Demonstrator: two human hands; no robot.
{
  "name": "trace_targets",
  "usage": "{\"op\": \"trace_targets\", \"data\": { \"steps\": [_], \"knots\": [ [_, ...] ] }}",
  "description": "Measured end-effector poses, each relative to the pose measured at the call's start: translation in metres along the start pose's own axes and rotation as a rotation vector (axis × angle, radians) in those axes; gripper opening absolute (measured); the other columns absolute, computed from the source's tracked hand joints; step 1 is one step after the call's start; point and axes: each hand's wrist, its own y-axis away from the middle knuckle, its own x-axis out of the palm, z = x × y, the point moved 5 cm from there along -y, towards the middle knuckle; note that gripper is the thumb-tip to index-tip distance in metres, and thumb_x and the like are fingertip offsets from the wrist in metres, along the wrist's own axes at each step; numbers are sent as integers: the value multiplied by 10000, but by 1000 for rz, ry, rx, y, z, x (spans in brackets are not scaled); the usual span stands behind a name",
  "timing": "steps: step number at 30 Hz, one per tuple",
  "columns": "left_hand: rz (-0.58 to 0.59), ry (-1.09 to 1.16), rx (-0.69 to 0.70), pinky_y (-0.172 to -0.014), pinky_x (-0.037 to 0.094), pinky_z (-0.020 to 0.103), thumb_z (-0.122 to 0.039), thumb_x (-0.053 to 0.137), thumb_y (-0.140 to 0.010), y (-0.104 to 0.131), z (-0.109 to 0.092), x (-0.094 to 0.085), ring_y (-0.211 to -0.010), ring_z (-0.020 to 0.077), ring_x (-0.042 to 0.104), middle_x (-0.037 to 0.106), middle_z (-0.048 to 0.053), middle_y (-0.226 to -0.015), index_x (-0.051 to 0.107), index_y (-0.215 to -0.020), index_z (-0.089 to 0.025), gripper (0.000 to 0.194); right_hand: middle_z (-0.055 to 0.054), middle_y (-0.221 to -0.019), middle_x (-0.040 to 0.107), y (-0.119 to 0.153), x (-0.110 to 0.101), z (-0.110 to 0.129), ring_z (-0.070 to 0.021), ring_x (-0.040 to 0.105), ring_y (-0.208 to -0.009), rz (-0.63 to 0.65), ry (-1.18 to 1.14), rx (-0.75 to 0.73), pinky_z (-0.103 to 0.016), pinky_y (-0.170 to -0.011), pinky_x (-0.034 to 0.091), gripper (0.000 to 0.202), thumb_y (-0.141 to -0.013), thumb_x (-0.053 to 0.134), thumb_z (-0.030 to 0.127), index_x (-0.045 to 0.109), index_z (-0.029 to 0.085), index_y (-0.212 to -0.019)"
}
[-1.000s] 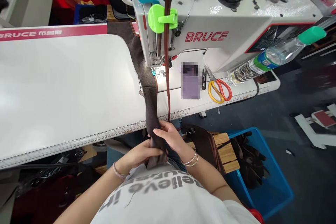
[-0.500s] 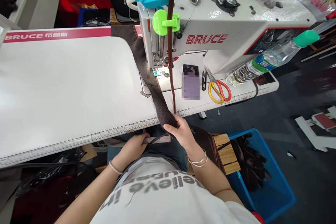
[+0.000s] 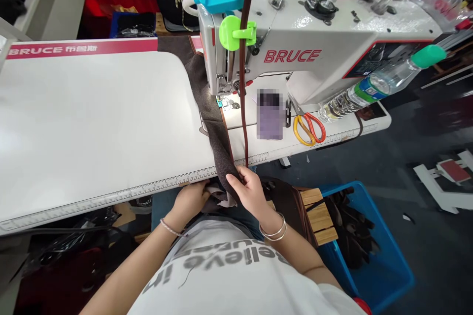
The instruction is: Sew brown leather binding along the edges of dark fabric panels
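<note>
A long dark brown fabric strip (image 3: 217, 133) with a reddish-brown edge runs under the presser foot of the sewing machine (image 3: 295, 34) and hangs over the table's front edge. My right hand (image 3: 251, 192) pinches it there, thumb on top. Close by on the left, my left hand (image 3: 190, 200) is closed on the strip's lower part, which is bunched above my lap and shows a paler underside; its fingertips are partly hidden. A narrow brown binding tape (image 3: 243, 83) comes down in front of the machine head, its lower end passing behind my right hand.
Scissors (image 3: 309, 128) with orange and yellow handles, black thread snips (image 3: 288, 113), a blurred purple phone (image 3: 269, 115) and a water bottle (image 3: 380, 83) lie right of the needle. A blue bin (image 3: 391, 256) with dark pieces stands at right, beside a wooden slatted surface (image 3: 321, 216).
My right hand has moved slightly down and left with the strip. The hanging part under my left hand has bunched closer between both hands.
</note>
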Motion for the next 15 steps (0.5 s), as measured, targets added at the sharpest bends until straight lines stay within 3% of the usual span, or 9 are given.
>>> {"op": "trace_targets", "data": {
  "steps": [4, 7, 10, 12, 15],
  "knots": [
    [9, 125, 67, -770, 474, 328, -304, 622, -792, 5, -16, -9, -891, 274, 654, 714, 96, -891, 681, -990, -196, 233, 14, -662, 510, 1, 4, -3, -127, 465, -613, 6, 5, -6, -248, -562, 366, 295, -889, 596, 449, 561, 187, -758],
    [241, 263, 149, -671, 475, 293, -283, 594, -817, 17, -40, -3, -743, 221, 652, 694, 50, -780, 657, -972, -179, 197, 15, -628, 496, 0, 3, -4, -120, 435, -559, -8, -8, -9, -252, -526, 348, 324, -934, 519, 462, 578, 189, -770],
    [394, 418, 220, -740, 513, 294, -305, 645, -809, 30, -57, 2, -906, 231, 659, 707, 57, -975, 642, -1054, -191, 270, -8, -695, 590, 0, 5, -5, -136, 522, -607, 22, -31, 20, -253, -558, 404, 270, -934, 524, 429, 616, 192, -842],
    [397, 558, 217, -813, 529, 319, -351, 698, -786, 34, -60, 0, -994, 247, 643, 693, 71, -1075, 627, -1105, -191, 364, -17, -753, 631, 1, 7, -7, -150, 581, -681, 38, -28, 27, -254, -617, 446, 181, -898, 588, 366, 621, 194, -853],
    [319, 751, 109, -841, 539, 364, -488, 603, -858, 35, -58, -5, -949, 252, 652, 699, 94, -1011, 638, -1052, -154, 387, -15, -763, 647, 1, 10, -13, -160, 614, -717, 54, -32, 47, -259, -652, 476, 108, -852, 637, 301, 622, 196, -869]
  ]
}}
